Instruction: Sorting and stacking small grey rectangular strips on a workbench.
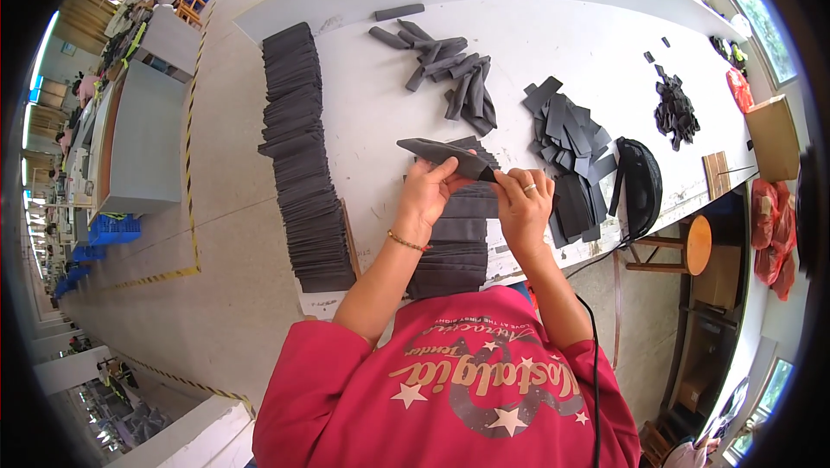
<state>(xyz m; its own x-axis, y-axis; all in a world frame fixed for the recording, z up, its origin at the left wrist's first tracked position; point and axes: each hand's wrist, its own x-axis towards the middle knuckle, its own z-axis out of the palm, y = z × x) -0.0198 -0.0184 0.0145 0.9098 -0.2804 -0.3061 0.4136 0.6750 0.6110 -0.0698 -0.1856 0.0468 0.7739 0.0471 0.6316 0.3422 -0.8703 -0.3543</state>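
1. Space is left bare on the white table (596,44); its left edge is lined by dark strips (298,157).
2. A dark fabric piece (428,150) is pinched by the left hand (424,196), thumb against fingers, above a dark stack (454,243); its right end is held by closed fingertips of the right hand (523,209) (a ring (530,188) is worn there).
3. Beyond the table, grey floor (233,252) is marked by striped tape (181,273).
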